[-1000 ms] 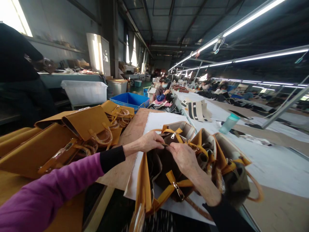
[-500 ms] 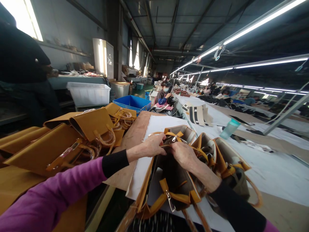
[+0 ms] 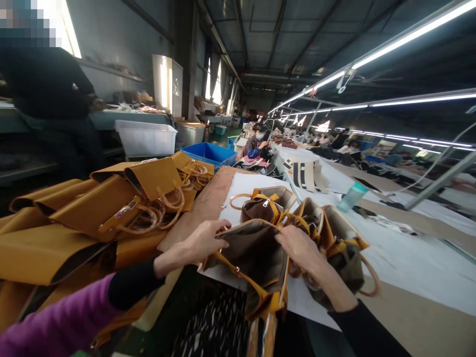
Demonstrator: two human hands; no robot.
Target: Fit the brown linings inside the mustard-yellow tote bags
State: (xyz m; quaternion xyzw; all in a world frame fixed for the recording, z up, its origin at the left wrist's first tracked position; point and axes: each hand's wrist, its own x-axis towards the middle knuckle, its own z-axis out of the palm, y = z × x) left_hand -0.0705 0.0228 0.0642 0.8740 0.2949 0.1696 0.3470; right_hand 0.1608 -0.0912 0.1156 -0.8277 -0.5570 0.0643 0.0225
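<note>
An unzipped mustard-yellow handbag (image 3: pixel 256 250) with a brown-grey lining sits at the near edge of the table, its mouth facing me. My left hand (image 3: pixel 203 243) closes on the left corner of its rim, thumb and fingers bent over the edge. At the right corner, my right hand (image 3: pixel 299 245) pinches the rim. A strap with a small metal fitting (image 3: pixel 238 270) runs across the near side of the mouth, and a wrapped handle (image 3: pixel 268 332) hangs below. Just beyond stands another open handbag (image 3: pixel 256 208) with a zipper pull, and more open bags (image 3: pixel 345 263) crowd in beside my right hand.
Mustard bags (image 3: pixel 92 208) with wrapped handles are heaped to my left. Behind them stand a blue crate (image 3: pixel 211 154) and a white tub (image 3: pixel 145 139). A teal bottle (image 3: pixel 351 197) leans on the white-covered table (image 3: pixel 420 253). One person (image 3: pixel 48 94) stands at far left; another (image 3: pixel 256 148) sits ahead.
My hands were close together at the bag's far rim; now they are apart at its two corners. The bag has turned, and its mouth is spread wider. My view has shifted slightly left.
</note>
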